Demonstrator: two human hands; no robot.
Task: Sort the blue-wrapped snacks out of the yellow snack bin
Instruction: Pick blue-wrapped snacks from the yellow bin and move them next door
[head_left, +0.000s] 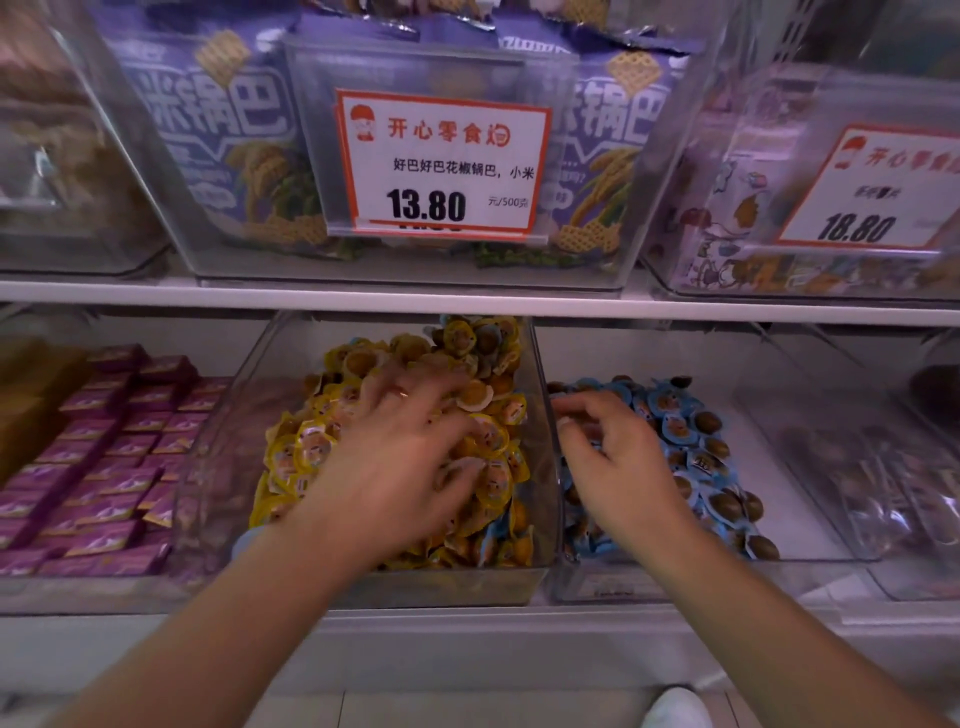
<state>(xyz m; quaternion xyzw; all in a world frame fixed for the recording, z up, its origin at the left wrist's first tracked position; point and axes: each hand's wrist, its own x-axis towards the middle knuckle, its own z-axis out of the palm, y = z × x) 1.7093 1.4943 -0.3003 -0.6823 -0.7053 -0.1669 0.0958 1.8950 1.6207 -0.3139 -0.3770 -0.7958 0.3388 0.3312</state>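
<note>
On the lower shelf, head view: clear yellow snack bin (291, 374) sat in the middle, heaped with yellow-wrapped snacks (311, 447). Left hand (400, 457) lay palm-down on the heap, fingers spread and fairly straight, gripping nothing — looked like raking the top layer aside to expose anything buried. Ring (402, 394) showed on one finger.

Blue-wrapped snacks (491, 545) were visible among the yellow ones near the front right corner of that bin, close to the front wall, below the left hand. At least a couple; count unclear under the pile.

Right hand (608, 457) was over the neighbouring blue snack bin (810, 540), just past the shared wall. Fingers curled with tips drawn together above the blue pile (685, 436). Couldn't tell if it was pinching a snack or had nothing in it (fingertips blurred). Position fit a drop-off into the matching bin, as a judgement.

Purple boxed snacks (104, 467) filled the bin to the left. Upper shelf (467, 304) carried a clear bin of purple snack bags (218, 130) with a price tag (441, 163) reading 13.80; a second tag (878, 192) read 18.80 at right.

Sort looked partly done: blue strays still in the yellow bin. Next pick likely that front corner, which meant the left hand pulling back toward the wall.
</note>
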